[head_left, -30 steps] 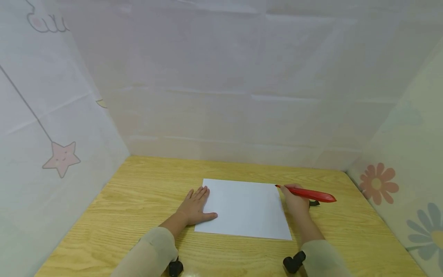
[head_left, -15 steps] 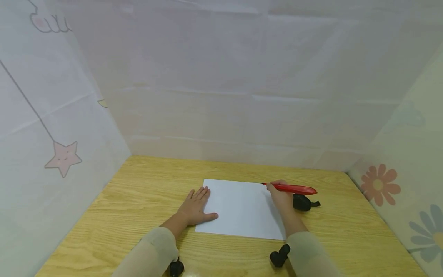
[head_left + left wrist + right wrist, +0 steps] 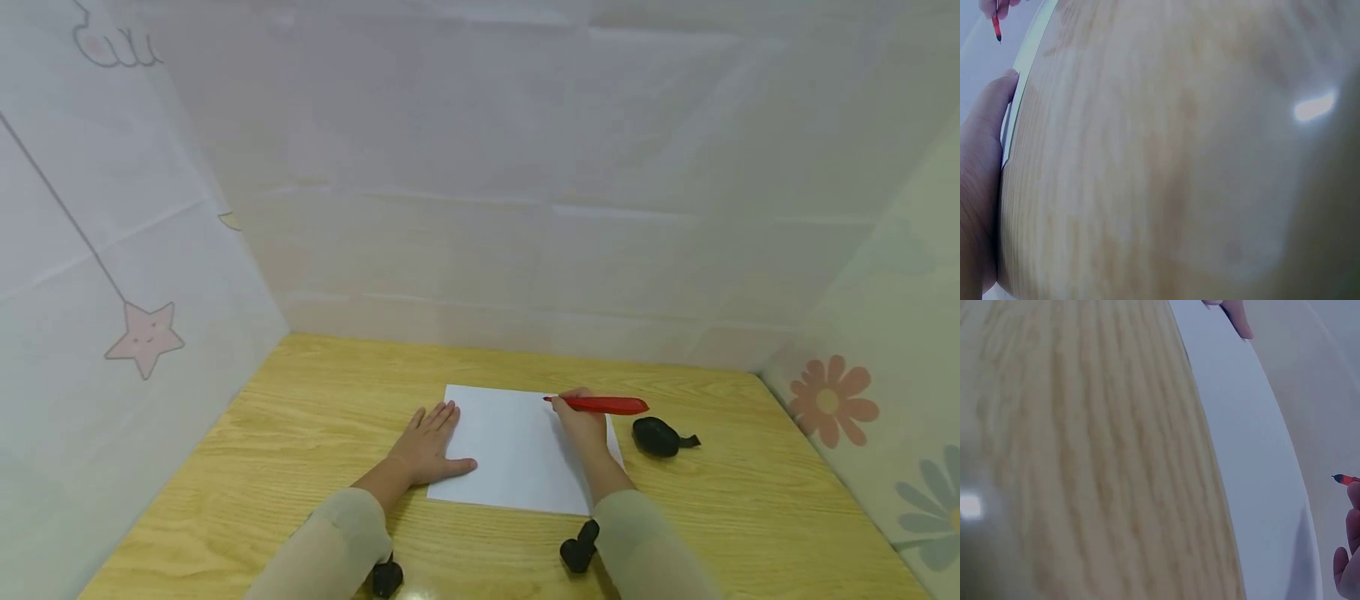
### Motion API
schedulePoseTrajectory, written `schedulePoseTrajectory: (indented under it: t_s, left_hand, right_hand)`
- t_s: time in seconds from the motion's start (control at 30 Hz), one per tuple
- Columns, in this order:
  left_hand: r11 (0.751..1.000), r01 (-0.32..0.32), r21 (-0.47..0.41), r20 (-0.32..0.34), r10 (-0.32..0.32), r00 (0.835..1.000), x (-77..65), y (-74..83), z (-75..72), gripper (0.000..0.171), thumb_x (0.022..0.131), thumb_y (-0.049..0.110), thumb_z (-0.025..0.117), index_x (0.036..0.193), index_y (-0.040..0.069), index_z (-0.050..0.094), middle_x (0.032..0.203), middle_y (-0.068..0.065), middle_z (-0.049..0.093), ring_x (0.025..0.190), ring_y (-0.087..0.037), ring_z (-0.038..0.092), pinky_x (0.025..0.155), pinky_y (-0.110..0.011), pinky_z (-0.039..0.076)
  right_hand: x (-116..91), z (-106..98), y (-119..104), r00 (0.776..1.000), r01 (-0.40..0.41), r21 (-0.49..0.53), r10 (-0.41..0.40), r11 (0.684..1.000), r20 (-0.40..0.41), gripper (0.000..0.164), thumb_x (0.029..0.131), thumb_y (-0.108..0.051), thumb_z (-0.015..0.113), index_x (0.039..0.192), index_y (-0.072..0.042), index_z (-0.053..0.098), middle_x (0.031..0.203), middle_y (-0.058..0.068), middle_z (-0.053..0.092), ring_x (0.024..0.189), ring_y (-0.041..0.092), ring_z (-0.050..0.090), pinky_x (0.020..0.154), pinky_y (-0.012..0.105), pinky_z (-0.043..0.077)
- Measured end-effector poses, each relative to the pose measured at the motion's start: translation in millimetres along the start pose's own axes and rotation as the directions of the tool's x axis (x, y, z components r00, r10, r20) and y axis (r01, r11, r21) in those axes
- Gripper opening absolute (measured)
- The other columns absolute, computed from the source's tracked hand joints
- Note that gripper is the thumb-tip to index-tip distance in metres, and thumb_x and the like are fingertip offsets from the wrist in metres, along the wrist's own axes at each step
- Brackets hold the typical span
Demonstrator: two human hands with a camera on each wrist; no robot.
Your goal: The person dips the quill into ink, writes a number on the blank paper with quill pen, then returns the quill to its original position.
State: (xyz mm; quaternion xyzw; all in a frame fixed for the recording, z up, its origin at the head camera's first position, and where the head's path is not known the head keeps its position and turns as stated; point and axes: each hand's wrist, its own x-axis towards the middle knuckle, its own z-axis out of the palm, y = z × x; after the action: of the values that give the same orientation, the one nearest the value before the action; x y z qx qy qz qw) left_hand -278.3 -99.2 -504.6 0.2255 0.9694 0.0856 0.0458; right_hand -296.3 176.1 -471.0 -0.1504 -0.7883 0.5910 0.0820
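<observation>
We saw the paper [image 3: 510, 471] unmarked, work seemingly unstarted, left hand [image 3: 432, 450] spread over its edge, right hand [image 3: 585, 429] gripping a red pen [image 3: 609, 405].

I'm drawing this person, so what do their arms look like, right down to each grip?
The left sleeve and right sleeve are pale beige and stop before the wrist. A small, lumpy black piece pokes out by each cuff, one on the left and one on the right. The left grip and right grip are bare hands without gloves. No cables show.
</observation>
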Motion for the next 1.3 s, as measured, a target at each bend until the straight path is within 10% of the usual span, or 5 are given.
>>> schedulePoseTrajectory:
  t_s: [1.3]
  left_hand:
    - [1.0,0.002,0.023,0.015,-0.002,1.0,1.0,7.2,-3.7,0.104,0.085,0.08,0.039,0.158,0.009,0.018,0.166,-0.006,0.015,0.154,-0.02,0.013,0.125,-0.047,0.01]
  right_hand:
    - [5.6,29.6,3.9,0.992,-0.117,-0.038,0.119,0.992,0.046,0.016,0.09,-0.018,0.063,0.102,-0.008,0.059,0.11,0.015,0.062,0.103,0.029,0.052,0.091,0.039,0.046]
